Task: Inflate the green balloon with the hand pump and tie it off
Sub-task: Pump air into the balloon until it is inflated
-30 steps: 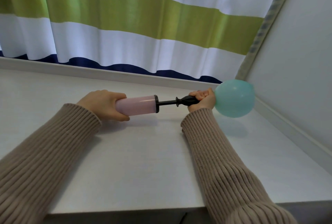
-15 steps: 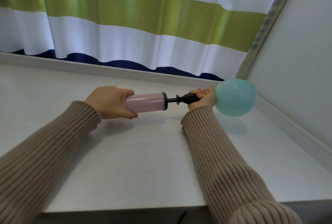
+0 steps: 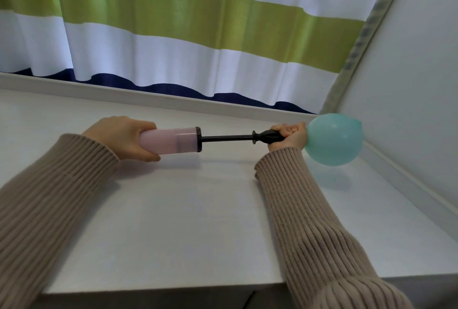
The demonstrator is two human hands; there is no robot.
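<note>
A partly inflated green balloon [image 3: 333, 143] hangs just above the white table [image 3: 198, 222] at the right, close to the side wall. Its neck is hidden inside my right hand [image 3: 288, 136], which is closed around the black nozzle end of the hand pump. The pump's pink barrel [image 3: 173, 140] lies level over the table, with my left hand [image 3: 124, 138] wrapped around its left end. Between barrel and nozzle a long stretch of the black rod [image 3: 226, 138] is showing.
A striped green, white and navy curtain [image 3: 198, 35] hangs behind the table's raised back ledge [image 3: 173, 100]. A pale wall [image 3: 421, 85] and a low side rim [image 3: 406, 179] close off the right. The table's front edge [image 3: 161, 289] runs along the bottom.
The pump barrel first slid right toward the nozzle, then my left hand pulled it back left, baring much more of the black rod. My right hand and the balloon stayed put.
</note>
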